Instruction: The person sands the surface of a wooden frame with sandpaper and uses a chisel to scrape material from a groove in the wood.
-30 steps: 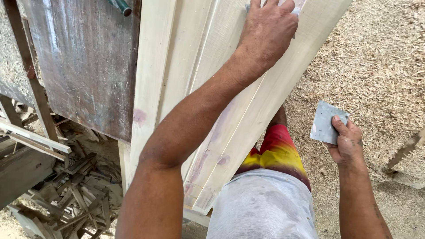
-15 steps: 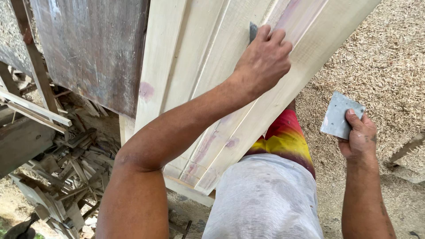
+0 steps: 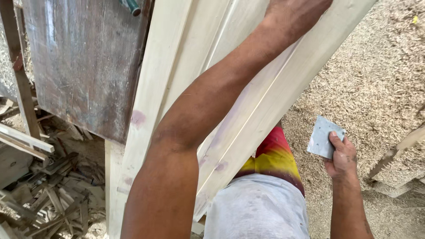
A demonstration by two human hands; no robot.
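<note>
A pale wooden panel with long moulded grooves and faint pink patches leans across the middle of the view. My left arm reaches up over it. My left hand rests on the panel at the top edge of the frame, where its fingers are cut off. My right hand hangs low at the right, away from the panel, gripping a flat grey-blue scraper card by its lower corner.
A dark, worn board stands behind the panel at the left, with a green tool handle above it. Wood offcuts lie piled at the lower left. Sawdust covers the ground at the right, near a wooden stick.
My left hand has slid further up the panel, and its fingers have left the frame. My right hand stays low at the right with the card.
</note>
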